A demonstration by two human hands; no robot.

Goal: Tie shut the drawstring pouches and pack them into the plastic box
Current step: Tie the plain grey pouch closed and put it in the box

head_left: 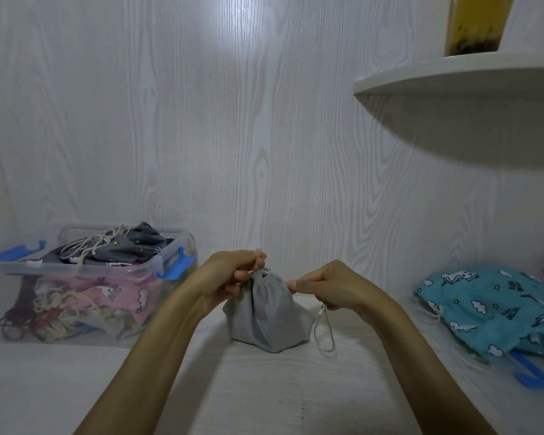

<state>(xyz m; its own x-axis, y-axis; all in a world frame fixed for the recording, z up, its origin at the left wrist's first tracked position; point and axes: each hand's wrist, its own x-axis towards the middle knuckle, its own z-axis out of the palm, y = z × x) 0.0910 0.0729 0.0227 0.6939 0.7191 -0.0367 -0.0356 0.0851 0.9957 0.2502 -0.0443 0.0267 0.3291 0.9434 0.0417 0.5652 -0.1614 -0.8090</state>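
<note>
- A white wood-grain wall [233, 120] rises behind a pale desk [264, 387], and a curved white shelf [453, 76] juts out at upper right with a jar of yellowish contents [474, 23] standing on it.
- A grey drawstring pouch [266, 318] sits upright on the desk in the middle, its mouth gathered into tight pleats at the top.
- The left hand [230, 277] is closed at the top left of the pouch, fingertips pinched on the cord right at the gathered neck.
- The right hand [330, 288] is closed too, thumb and forefinger pinching at the right side of the neck; a loop of pale cord [324, 331] hangs down from under this hand, beside the pouch and down to the desk.
- Both forearms reach in from the bottom edge.
- A clear plastic box [85, 296] with blue latches [178, 265] stands on the desk to the left, well apart from the grey pouch. It is heaped with pouches: a pink printed one [120, 293] shows through the front wall, and a dark grey starred one [129, 246] with white cords lies on top, above the rim.
- A teal pouch with a unicorn print [490, 306] lies on the desk at the right, its white cord trailing at its left edge.
- A blue plastic piece [531, 376] sticks out from under the teal pouch; I cannot tell what it belongs to.
</note>
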